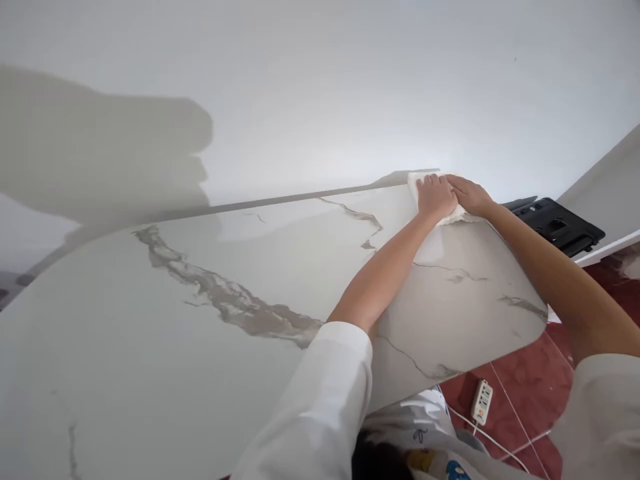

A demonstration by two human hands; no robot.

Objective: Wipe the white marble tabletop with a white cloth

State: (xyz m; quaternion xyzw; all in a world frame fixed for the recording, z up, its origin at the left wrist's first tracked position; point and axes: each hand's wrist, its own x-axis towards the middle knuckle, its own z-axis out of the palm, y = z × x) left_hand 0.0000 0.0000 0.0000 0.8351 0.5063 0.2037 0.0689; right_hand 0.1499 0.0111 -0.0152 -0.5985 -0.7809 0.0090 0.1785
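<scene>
A white cloth [414, 188] lies at the far right edge of the marble-patterned tabletop [280, 267], next to the wall. My left hand [436, 196] presses on it with the fingers bent over it. Touching the left hand, my right hand [469, 195] rests on the cloth's right part, its fingers pointing left. Part of the cloth is hidden beneath both hands, and its lower edge shows under them.
A white wall [300, 93] runs along the table's far edge. Beyond the right end is a black plastic object [557, 225]. A power strip [481, 403] with a white cable lies on the red tiled floor [525, 380].
</scene>
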